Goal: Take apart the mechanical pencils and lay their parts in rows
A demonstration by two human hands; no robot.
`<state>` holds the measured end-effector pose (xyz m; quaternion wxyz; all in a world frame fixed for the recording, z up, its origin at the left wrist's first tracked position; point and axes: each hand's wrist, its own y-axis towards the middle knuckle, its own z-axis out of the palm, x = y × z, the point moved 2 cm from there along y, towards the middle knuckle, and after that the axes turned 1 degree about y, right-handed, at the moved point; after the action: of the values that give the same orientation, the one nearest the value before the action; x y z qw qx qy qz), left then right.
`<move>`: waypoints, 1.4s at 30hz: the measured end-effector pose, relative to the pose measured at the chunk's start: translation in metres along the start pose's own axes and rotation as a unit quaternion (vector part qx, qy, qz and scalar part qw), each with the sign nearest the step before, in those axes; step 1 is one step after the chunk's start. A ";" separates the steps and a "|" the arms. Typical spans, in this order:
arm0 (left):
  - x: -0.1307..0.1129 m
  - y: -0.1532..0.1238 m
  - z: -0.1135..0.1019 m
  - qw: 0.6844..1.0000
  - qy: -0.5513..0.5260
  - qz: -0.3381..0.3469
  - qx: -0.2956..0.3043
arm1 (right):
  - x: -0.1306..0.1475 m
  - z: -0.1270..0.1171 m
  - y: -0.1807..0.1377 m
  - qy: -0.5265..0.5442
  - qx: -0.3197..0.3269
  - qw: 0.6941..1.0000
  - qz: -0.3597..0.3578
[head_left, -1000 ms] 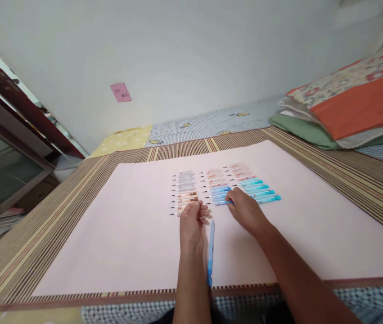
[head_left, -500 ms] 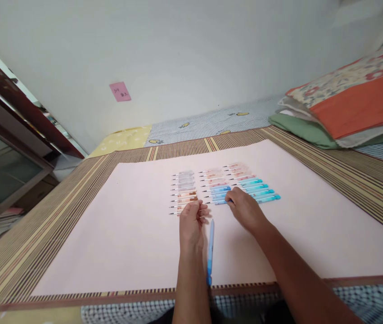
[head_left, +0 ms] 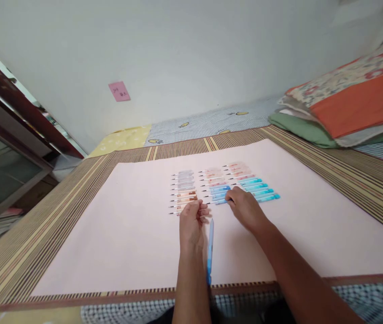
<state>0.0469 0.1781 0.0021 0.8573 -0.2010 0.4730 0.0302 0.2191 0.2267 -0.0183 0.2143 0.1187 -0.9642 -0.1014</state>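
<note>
Pens with dark tips lie in several columns on a pale pink sheet. The left column has grey pens above brown pens. Orange-pink pens lie in the middle above blue pens; turquoise pens lie to the right. My right hand is closed at the right end of the nearest blue pen. Beside the lowest brown pens, my left hand has thumb and forefinger pinched; what they hold, if anything, is hidden. A light-blue pen lies lengthwise between my forearms.
Beneath the sheet is a striped mat. Folded bedding is piled at the back right. Behind stands a white wall bearing a pink note. A glass-panelled cabinet is at the left.
</note>
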 end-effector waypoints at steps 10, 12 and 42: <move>0.002 0.001 0.000 1.000 0.003 0.004 0.004 | 0.004 0.000 0.000 -0.013 -0.005 1.000 0.001; 0.002 0.001 -0.001 1.000 0.001 0.002 0.003 | 0.004 0.001 0.001 -0.013 -0.006 1.000 0.002; -0.001 0.003 -0.004 1.000 -0.006 -0.002 -0.001 | 0.010 0.013 0.003 -0.055 0.022 0.997 -0.053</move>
<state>0.0425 0.1797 -0.0001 0.8598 -0.2026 0.4678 0.0301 0.2038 0.2283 -0.0253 0.1525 0.1688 -0.9688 -0.0982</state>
